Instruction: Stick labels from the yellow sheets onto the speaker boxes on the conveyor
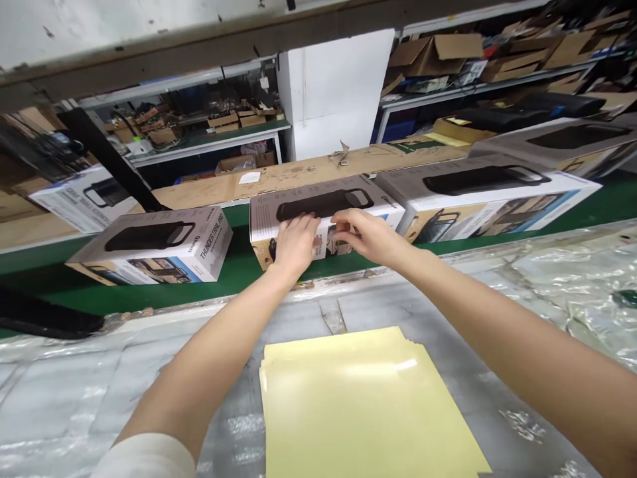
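Note:
Both my arms reach forward to a white printed speaker box (318, 202) lying on the green conveyor belt (239, 269). My left hand (294, 244) rests on the box's near top edge, fingers curled over it. My right hand (368, 234) touches the box's front side, its fingers pinched together against the print; anything between them is too small to make out. A stack of pale yellow sheets (363, 405) lies on the plastic-covered table (74, 398) right in front of me.
More of the same boxes lie on the belt: one to the left (159, 245), one to the right (488, 192), others further out. A black object (40, 318) lies at the left edge. Shelves with cardboard cartons stand behind.

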The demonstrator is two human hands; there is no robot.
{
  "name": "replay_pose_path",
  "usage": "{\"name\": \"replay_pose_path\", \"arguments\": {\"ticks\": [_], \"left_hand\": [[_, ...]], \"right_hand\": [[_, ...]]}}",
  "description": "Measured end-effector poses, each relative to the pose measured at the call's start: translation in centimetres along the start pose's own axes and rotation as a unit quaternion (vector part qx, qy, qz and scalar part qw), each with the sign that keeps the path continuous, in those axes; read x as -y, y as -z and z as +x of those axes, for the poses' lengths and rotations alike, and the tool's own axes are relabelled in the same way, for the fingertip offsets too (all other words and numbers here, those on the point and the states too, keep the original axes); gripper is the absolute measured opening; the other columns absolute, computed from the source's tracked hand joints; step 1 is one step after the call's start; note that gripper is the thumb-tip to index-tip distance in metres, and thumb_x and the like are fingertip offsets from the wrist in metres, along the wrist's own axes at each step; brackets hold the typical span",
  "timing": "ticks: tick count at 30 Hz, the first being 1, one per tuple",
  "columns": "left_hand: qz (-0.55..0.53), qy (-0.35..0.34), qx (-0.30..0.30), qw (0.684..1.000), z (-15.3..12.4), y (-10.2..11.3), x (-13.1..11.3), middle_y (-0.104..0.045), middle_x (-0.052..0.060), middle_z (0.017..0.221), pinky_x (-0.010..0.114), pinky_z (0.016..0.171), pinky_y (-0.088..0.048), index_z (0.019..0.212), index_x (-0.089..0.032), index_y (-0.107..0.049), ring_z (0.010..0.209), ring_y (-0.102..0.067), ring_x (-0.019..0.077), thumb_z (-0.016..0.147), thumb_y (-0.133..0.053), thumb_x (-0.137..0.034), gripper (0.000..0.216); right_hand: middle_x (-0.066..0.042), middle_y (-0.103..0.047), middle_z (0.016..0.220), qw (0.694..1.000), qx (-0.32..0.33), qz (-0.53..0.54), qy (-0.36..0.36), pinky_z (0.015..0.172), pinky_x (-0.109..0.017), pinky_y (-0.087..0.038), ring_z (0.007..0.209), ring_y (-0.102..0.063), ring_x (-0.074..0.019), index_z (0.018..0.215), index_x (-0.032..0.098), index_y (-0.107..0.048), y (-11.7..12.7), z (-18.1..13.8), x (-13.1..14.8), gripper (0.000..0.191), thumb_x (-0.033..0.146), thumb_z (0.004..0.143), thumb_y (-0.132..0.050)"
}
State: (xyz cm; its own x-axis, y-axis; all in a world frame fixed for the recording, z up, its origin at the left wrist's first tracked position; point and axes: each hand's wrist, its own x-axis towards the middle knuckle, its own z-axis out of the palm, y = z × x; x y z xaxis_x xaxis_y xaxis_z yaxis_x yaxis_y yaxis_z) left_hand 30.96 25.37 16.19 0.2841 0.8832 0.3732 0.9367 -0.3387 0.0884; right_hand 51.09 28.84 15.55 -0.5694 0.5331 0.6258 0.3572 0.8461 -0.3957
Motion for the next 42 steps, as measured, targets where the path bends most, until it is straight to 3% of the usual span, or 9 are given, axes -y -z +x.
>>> {"name": "replay_pose_path", "arguments": {"ticks": [5,10,17,21,27,32,36,39,42], "left_hand": [[0.007,0.011,-0.027,1.0,-0.6,-0.6,0.5,-0.068,0.009,0.138,0.044,0.099,-0.044,0.126,-0.018,-0.066,0.13,-0.06,0.0305,0.095,-0.067,-0.017,0.032],[0.005,0.018,-0.029,0.999,-0.6,-0.4,0.8,-0.071,0.009,0.133,0.044,0.096,-0.044,0.122,-0.02,-0.067,0.128,-0.06,0.0306,0.095,-0.066,-0.019,0.027],[-0.004,0.008,-0.059,0.998,-1.3,-0.9,1.4,-0.07,0.01,0.136,0.042,0.099,-0.044,0.135,-0.021,-0.059,0.131,-0.06,0.0291,0.097,-0.064,-0.02,0.039],[0.008,0.008,-0.056,0.998,-1.6,-1.0,1.8,-0.072,0.012,0.128,0.04,0.099,-0.043,0.14,-0.02,-0.054,0.121,-0.065,0.029,0.096,-0.064,-0.023,0.045],[0.004,-0.031,-0.002,1.0,-2.2,-0.2,2.1,-0.058,0.01,0.15,0.046,0.11,-0.037,0.148,-0.029,-0.052,0.14,-0.05,0.0316,0.1,-0.055,-0.025,0.048],[-0.042,-0.012,0.027,0.999,-1.7,0.1,2.4,-0.05,0.011,0.156,0.053,0.118,-0.029,0.151,-0.031,-0.05,0.144,-0.042,0.0372,0.101,-0.052,-0.032,0.05],[-0.07,-0.002,0.023,0.997,-2.3,1.3,1.4,-0.049,0.015,0.155,0.055,0.121,-0.023,0.152,-0.023,-0.048,0.148,-0.036,0.0379,0.1,-0.056,-0.037,0.054],[-0.101,-0.026,0.039,0.994,-6.1,2.6,-1.4,-0.053,0.014,0.149,0.051,0.118,-0.029,0.145,-0.022,-0.054,0.144,-0.04,0.035,0.103,-0.052,-0.033,0.044],[-0.165,-0.12,0.141,0.969,-12.0,3.2,-4.7,-0.065,0.01,0.127,0.041,0.103,-0.041,0.123,-0.021,-0.066,0.122,-0.056,0.0277,0.105,-0.049,-0.028,0.025]], "right_hand": [[-0.011,-0.068,0.099,0.995,0.018,-0.037,0.086,0.081,-0.042,-0.053,0.094,-0.063,-0.029,0.117,0.022,-0.06,-1.1,2.0,-1.6,0.02,0.019,0.098,-0.052],[-0.014,-0.07,0.111,0.993,0.039,-0.076,0.086,0.086,-0.045,-0.05,0.1,-0.061,-0.032,0.124,0.02,-0.059,-1.9,2.6,-2.5,0.026,0.023,0.1,-0.052],[-0.02,-0.065,0.133,0.98,0.056,-0.191,-0.022,0.091,-0.053,-0.045,0.119,-0.057,-0.0427,0.145,0.019,-0.054,-1.8,1.0,-2.0,0.06,0.035,0.09,-0.07],[-0.012,-0.074,0.114,0.987,0.061,-0.083,-0.121,0.087,-0.046,-0.049,0.104,-0.066,-0.0355,0.118,0.021,-0.072,-1.9,3.6,-1.9,0.043,0.05,0.085,-0.075],[-0.005,-0.07,0.084,0.967,-0.012,-0.008,-0.254,0.084,-0.041,-0.052,0.087,-0.068,-0.0265,0.088,0.017,-0.072,-2.1,6.2,-3.1,0.017,0.032,0.082,-0.079],[-0.006,-0.069,0.092,0.988,-0.001,0.04,-0.149,0.09,-0.046,-0.055,0.094,-0.067,-0.0272,0.093,0.02,-0.072,0.3,-1.2,4.4,0.011,0.03,0.095,-0.069],[-0.005,-0.072,0.092,0.964,0.213,0.148,-0.052,0.077,-0.034,-0.057,0.086,-0.068,-0.0214,0.099,0.022,-0.072,2.1,-9.9,12.6,0.016,0.026,0.104,-0.058],[-0.008,-0.07,0.094,0.963,0.226,0.126,-0.071,0.075,-0.034,-0.055,0.086,-0.066,-0.0214,0.104,0.021,-0.072,1.7,-15.0,16.3,0.02,0.022,0.107,-0.053],[-0.009,-0.068,0.098,0.973,0.195,0.079,-0.094,0.075,-0.036,-0.053,0.087,-0.063,-0.0219,0.109,0.02,-0.07,0.6,-18.3,18.2,0.019,0.016,0.106,-0.052]]}}
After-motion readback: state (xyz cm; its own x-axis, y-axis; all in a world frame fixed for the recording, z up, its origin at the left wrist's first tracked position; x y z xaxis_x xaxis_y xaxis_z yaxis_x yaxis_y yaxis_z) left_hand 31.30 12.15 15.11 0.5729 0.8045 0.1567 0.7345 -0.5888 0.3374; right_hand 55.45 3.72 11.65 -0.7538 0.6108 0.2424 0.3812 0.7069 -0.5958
